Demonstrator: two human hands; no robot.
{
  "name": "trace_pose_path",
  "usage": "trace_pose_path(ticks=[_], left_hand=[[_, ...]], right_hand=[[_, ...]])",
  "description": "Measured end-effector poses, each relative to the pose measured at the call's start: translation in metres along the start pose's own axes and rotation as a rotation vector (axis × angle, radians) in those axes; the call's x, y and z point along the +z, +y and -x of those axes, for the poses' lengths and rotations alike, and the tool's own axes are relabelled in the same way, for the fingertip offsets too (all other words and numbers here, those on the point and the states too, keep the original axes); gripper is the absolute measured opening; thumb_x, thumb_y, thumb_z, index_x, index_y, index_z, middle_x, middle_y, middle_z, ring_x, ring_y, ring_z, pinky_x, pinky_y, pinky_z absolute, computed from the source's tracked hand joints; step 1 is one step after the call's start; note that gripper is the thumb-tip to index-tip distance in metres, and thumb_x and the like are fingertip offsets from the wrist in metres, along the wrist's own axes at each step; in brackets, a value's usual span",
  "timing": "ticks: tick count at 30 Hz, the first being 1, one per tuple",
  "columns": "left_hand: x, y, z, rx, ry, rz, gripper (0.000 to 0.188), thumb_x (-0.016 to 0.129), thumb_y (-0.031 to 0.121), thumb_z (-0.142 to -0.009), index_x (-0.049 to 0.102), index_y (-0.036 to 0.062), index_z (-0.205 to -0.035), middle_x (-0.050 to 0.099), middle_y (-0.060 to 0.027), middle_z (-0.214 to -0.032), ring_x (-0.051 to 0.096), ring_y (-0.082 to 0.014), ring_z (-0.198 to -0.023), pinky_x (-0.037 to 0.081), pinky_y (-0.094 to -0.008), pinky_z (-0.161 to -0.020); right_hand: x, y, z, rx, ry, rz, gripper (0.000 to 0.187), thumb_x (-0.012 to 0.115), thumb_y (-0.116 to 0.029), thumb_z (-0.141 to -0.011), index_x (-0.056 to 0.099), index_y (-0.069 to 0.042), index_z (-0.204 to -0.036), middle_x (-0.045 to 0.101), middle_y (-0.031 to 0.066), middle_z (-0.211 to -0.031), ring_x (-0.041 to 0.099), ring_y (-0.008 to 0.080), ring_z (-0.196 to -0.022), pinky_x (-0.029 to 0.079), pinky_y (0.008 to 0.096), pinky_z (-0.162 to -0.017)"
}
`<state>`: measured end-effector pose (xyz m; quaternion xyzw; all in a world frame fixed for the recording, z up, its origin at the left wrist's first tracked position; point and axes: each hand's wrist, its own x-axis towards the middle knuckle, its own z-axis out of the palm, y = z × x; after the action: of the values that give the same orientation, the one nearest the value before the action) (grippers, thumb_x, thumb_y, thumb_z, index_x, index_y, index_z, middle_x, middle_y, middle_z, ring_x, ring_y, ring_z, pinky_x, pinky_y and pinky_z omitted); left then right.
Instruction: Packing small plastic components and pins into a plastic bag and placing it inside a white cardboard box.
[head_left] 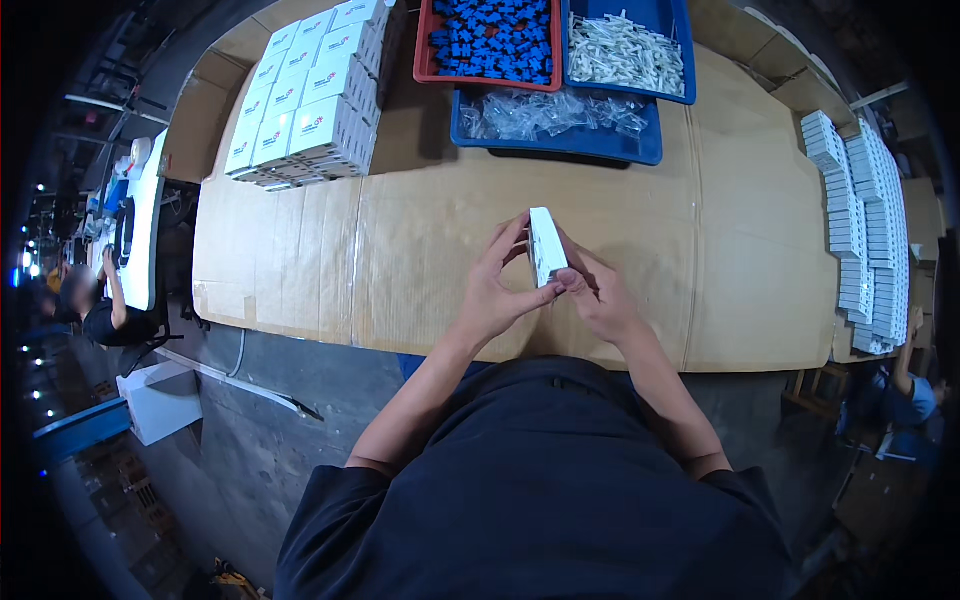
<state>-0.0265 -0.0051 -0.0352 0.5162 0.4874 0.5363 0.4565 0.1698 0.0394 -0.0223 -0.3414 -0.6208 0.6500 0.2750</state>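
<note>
A small white carton (545,245) is held tilted on edge between my two hands, above the near part of the cardboard-covered table. My left hand (497,290) grips it from the left, fingers along its far side and thumb at its lower end. On the other side, my right hand (598,295) holds the carton with the thumb against its near end; some of its fingers are hidden behind it. Whatever the carton contains does not show.
White boxes (310,110) stand stacked at the far left. Bins hold blue plastic parts (490,40), white plastic pieces (625,55) and clear plastic bags (555,115). Flat white pieces (865,230) are piled along the right edge. Other people (105,310) sit at both sides.
</note>
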Motion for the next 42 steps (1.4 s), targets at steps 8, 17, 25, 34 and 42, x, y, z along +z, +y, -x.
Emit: trace_pose_path(ticks=[8,17,25,34,42], left_hand=[[-0.002,0.002,0.003,-0.015,-0.022,-0.056,0.095,0.093,0.019,-0.075,0.043,-0.0024,-0.154,0.051,-0.015,-0.148,0.057,-0.028,-0.133,0.047,-0.0435,-0.114],[0.003,-0.005,0.005,0.083,0.015,-0.238,0.102,0.093,0.018,-0.074,0.037,-0.0026,-0.156,0.049,-0.0178,-0.152,0.048,-0.0316,-0.143,0.04,-0.0456,-0.12],[0.005,-0.009,0.009,-0.013,0.094,0.283,0.086,0.076,0.029,-0.094,0.03,0.0051,-0.162,0.042,-0.0175,-0.16,0.04,-0.0328,-0.148,0.034,-0.0441,-0.12],[0.021,0.004,0.003,-0.151,0.253,0.278,0.063,0.044,0.044,-0.112,0.031,0.0097,-0.162,0.048,-0.0146,-0.151,0.048,-0.0205,-0.135,0.042,-0.0343,-0.111],[0.024,0.0,0.003,0.054,0.285,0.217,0.07,0.041,0.053,-0.11,0.033,0.004,-0.16,0.046,-0.0169,-0.153,0.043,-0.0254,-0.143,0.034,-0.0387,-0.118]], right_hand=[[-0.002,0.003,0.004,-0.078,-0.008,0.36,0.059,0.04,-0.047,-0.112,0.034,-0.018,-0.163,0.061,0.0195,-0.145,0.068,0.0363,-0.115,0.053,0.0419,-0.099],[-0.004,0.001,-0.001,0.058,0.022,-0.142,0.058,0.057,-0.032,-0.109,0.045,-0.001,-0.155,0.064,0.0126,-0.137,0.064,0.0209,-0.119,0.053,0.0381,-0.103],[0.003,0.003,-0.01,0.183,0.05,-0.325,0.053,0.071,-0.012,-0.1,0.052,0.002,-0.147,0.062,0.0093,-0.136,0.062,0.0185,-0.122,0.054,0.0354,-0.103],[0.037,0.014,-0.001,0.02,0.123,-0.075,0.058,0.073,-0.009,-0.096,0.052,0.0,-0.149,0.05,0.0159,-0.156,0.055,0.0304,-0.138,0.048,0.0419,-0.112],[0.043,0.003,0.004,-0.227,0.068,0.311,0.054,0.058,-0.01,-0.103,0.044,-0.002,-0.155,0.046,0.024,-0.157,0.066,0.0399,-0.122,0.058,0.0384,-0.094]])
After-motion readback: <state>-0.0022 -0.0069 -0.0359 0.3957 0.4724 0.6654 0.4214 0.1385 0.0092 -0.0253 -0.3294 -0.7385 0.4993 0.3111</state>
